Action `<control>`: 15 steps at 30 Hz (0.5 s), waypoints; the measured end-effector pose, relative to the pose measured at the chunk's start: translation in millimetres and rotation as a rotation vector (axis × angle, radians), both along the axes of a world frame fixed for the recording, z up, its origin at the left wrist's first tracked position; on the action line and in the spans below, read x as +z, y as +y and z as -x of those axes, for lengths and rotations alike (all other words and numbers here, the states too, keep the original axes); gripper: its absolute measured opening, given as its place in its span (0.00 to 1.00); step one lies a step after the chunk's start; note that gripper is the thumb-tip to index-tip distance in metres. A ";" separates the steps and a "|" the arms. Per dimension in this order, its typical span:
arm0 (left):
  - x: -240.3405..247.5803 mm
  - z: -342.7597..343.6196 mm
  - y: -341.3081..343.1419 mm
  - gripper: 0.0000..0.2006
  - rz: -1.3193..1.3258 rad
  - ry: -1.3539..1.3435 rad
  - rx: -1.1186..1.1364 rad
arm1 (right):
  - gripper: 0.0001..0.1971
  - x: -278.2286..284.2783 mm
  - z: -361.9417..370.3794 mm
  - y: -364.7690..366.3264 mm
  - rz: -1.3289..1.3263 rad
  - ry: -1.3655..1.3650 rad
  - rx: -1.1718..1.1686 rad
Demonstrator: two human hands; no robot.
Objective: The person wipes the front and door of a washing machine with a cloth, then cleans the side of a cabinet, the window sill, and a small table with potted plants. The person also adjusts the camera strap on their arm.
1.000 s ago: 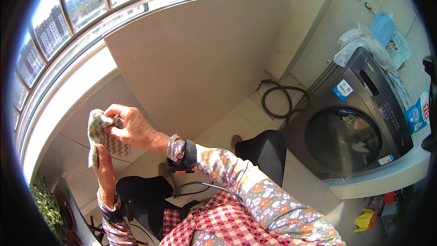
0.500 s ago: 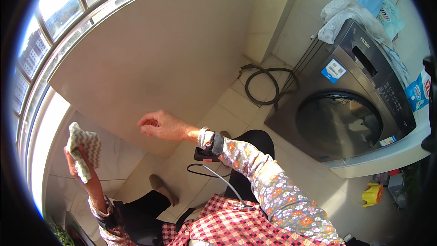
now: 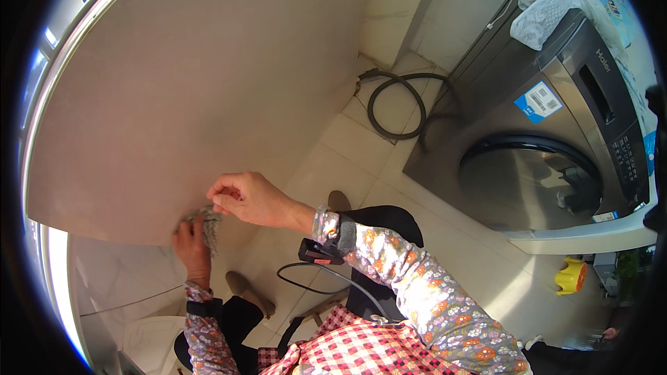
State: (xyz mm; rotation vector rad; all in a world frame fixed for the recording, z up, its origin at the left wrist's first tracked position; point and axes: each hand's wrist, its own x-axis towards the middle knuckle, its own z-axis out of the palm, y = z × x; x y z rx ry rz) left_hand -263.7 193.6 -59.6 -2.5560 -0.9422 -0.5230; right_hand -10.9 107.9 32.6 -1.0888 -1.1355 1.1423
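My left hand (image 3: pixel 192 250) is closed on a grey-and-white patterned cloth (image 3: pixel 210 226), which lies against the lower part of a large, flat brownish panel (image 3: pixel 201 76). Part of the cloth is hidden behind the fingers. Just right of it and above, my right hand (image 3: pixel 250 198) hovers before the panel with its fingers curled in. Nothing shows between those fingers. Both wrists wear dark bands over floral sleeves, and a small black box with a cable (image 3: pixel 319 253) hangs by the right wrist.
A dark washing machine (image 3: pixel 511 104) stands at the right, with white lace cloth (image 3: pixel 549 10) on top. A coiled grey hose (image 3: pixel 373 107) lies on the tiles beside it. A yellow stool (image 3: pixel 571 276) is farther right; another person's hand (image 3: pixel 610 333) shows at lower right.
My left hand has moved right, bringing the cloth from beyond the panel's left edge onto its surface. The view has shifted, so the panel fills more of it. My right hand stays curled.
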 end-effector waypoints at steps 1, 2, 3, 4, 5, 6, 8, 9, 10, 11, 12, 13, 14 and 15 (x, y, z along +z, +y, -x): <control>-11.3 -6.0 -0.3 0.17 0.053 -0.001 -0.114 | 0.09 -0.5 -0.7 -1.8 -0.011 -0.026 0.007; -13.5 -9.8 3.6 0.17 0.062 0.030 -0.115 | 0.09 -1.0 -3.2 -4.1 -0.023 -0.057 0.006; -12.5 -17.2 5.0 0.17 0.058 0.036 -0.146 | 0.09 -1.9 -6.4 -6.5 -0.032 -0.088 0.003; -6.8 -25.1 4.1 0.17 0.019 0.001 -0.227 | 0.09 -2.7 -9.1 -8.7 -0.025 -0.073 -0.017; 8.3 -30.6 9.8 0.18 0.009 0.016 -0.209 | 0.09 -3.2 -11.2 -11.2 -0.017 -0.058 -0.034; 28.4 -36.7 15.4 0.20 -0.005 0.026 -0.147 | 0.09 -3.4 -13.4 -13.8 0.011 -0.039 -0.047; 79.3 -50.3 27.0 0.22 -0.097 -0.081 -0.102 | 0.10 -2.4 -18.5 -18.2 -0.001 -0.051 -0.058; 106.1 -57.3 31.9 0.24 -0.107 -0.164 -0.042 | 0.10 -1.2 -20.8 -20.0 0.012 -0.046 -0.057; 131.5 -64.4 37.7 0.24 -0.205 -0.249 -0.058 | 0.10 -0.1 -23.1 -21.7 0.022 -0.049 -0.060; 149.0 -73.7 41.2 0.24 -0.218 -0.336 0.008 | 0.09 1.4 -25.4 -22.7 0.040 -0.046 -0.056; 155.5 -84.0 40.0 0.24 -0.268 -0.360 -0.025 | 0.09 3.4 -26.8 -22.8 0.055 -0.040 -0.047; 157.0 -88.9 37.6 0.25 -0.267 -0.385 -0.010 | 0.09 4.7 -27.6 -22.6 0.042 -0.028 -0.055; 157.9 -88.0 37.6 0.25 -0.199 -0.399 0.063 | 0.09 6.6 -27.8 -21.9 0.032 -0.008 -0.060; 147.5 -89.3 38.5 0.26 -0.240 -0.303 -0.001 | 0.09 7.6 -26.0 -21.6 0.051 0.017 -0.055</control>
